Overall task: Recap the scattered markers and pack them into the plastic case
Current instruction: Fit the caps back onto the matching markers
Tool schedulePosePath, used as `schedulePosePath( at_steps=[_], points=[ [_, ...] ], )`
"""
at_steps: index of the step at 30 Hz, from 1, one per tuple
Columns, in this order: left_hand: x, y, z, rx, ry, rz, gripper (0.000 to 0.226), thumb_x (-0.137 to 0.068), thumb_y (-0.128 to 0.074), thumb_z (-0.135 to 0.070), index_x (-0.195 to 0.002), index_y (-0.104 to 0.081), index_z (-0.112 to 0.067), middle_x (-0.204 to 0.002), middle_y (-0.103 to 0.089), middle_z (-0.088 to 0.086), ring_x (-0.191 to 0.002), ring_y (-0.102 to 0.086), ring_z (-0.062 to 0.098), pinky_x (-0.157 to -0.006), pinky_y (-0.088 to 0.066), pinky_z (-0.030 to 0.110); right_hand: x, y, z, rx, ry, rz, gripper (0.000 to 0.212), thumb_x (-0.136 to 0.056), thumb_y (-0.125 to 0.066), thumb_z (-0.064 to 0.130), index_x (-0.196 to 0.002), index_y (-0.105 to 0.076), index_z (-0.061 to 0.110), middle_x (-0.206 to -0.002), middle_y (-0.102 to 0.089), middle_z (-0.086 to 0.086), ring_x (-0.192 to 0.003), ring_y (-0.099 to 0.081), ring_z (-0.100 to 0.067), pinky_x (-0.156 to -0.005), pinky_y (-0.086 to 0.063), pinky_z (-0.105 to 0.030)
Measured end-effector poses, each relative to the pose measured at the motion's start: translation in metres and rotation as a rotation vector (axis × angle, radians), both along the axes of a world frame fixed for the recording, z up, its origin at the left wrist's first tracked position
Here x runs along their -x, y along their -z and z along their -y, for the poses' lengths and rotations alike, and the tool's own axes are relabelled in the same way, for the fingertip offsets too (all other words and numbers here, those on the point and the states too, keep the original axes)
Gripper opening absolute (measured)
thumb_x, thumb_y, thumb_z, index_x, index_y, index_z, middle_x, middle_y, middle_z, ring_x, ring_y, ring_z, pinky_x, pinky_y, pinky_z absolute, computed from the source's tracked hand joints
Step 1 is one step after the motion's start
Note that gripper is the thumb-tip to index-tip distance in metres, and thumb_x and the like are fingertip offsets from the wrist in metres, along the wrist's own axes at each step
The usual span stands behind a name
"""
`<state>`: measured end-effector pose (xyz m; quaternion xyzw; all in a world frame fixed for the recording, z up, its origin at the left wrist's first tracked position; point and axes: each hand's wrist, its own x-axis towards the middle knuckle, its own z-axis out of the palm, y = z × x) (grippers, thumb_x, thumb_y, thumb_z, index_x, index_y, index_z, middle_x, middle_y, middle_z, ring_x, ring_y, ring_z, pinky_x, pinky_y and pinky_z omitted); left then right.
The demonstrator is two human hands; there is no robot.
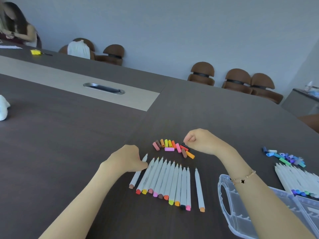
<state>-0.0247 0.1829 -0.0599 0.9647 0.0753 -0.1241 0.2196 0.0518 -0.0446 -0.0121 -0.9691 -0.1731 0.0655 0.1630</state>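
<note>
White uncapped markers lie side by side in a fan on the dark wood-grain table, tips pointing away, coloured ends toward the person. The left hand rests at the left edge of this row, its grip curled round the leftmost marker, which lies slightly apart from the others. One more marker with an orange end lies by itself just right of the row. Beyond the tips sits a cluster of loose caps in pink, brown, orange, yellow and red; the right hand is over its right side, fingertips pinched, though whether the grip holds a cap I cannot tell. A clear plastic case lies open under the right forearm, which wears a bracelet. Further right are blue and green caps and a second bunch of markers. Brown chairs line the grey wall behind the table, and another person sits at the far left.
</note>
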Motion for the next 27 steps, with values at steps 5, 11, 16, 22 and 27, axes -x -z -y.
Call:
schedulePosePath(
  at_steps=[5, 11, 16, 22, 27],
  points=[
    [-0.002, 0.001, -0.007, 0.118, -0.090, 0.041, 0.046, -0.081, -0.057, -0.035, -0.053, -0.027, -0.015, -0.051, -0.024, -0.002, -0.044, -0.025, 0.013, -0.049, -0.023, 0.024, -0.007, 0.015, -0.001, -0.007, 0.025, -0.018, 0.021, -0.093, -0.055, 0.014, -0.112, -0.065, 0.015, -0.118, -0.063, -0.001, -0.101, -0.057, -0.012, -0.082, -0.044, -0.020],
    [0.002, -0.004, -0.015, 0.416, -0.071, 0.042, 0.029, -0.088, -0.053, -0.035, -0.082, -0.065, -0.009, -0.069, -0.049, 0.002, -0.057, -0.040, 0.012, -0.055, -0.034, 0.018, -0.011, 0.023, -0.022, -0.044, -0.020, 0.014, 0.024, -0.093, -0.050, 0.008, -0.110, -0.064, 0.018, -0.107, -0.066, 0.000, -0.089, -0.065, -0.013, -0.071, -0.046, -0.014],
    [0.000, -0.002, -0.014, 0.569, -0.116, 0.019, 0.025, -0.093, -0.048, -0.029, -0.087, -0.069, -0.017, -0.101, -0.071, 0.006, -0.065, -0.042, 0.010, -0.057, -0.036, 0.018, -0.019, 0.024, -0.036, -0.045, -0.071, 0.027, 0.026, -0.095, -0.050, 0.008, -0.115, -0.063, 0.017, -0.114, -0.061, 0.001, -0.095, -0.064, -0.015, -0.078, -0.050, -0.021],
    [-0.003, 0.001, -0.007, 0.638, -0.091, 0.057, 0.026, -0.095, -0.048, -0.034, -0.099, -0.067, -0.016, -0.071, -0.053, 0.002, -0.059, -0.039, 0.007, -0.054, -0.034, 0.018, -0.032, 0.019, -0.020, -0.054, -0.018, 0.043, 0.026, -0.094, -0.052, 0.008, -0.115, -0.064, 0.017, -0.116, -0.063, 0.000, -0.097, -0.055, -0.007, -0.083, -0.043, -0.018],
    [-0.006, -0.001, -0.004, 0.668, -0.109, 0.116, 0.026, -0.096, -0.049, -0.034, -0.099, -0.065, -0.014, -0.070, -0.049, -0.002, -0.058, -0.039, 0.008, -0.051, -0.034, 0.015, -0.035, 0.022, 0.002, -0.031, 0.022, -0.008, 0.024, -0.093, -0.055, 0.014, -0.114, -0.064, 0.019, -0.113, -0.064, 0.001, -0.097, -0.058, -0.009, -0.083, -0.044, -0.019]
  ],
)
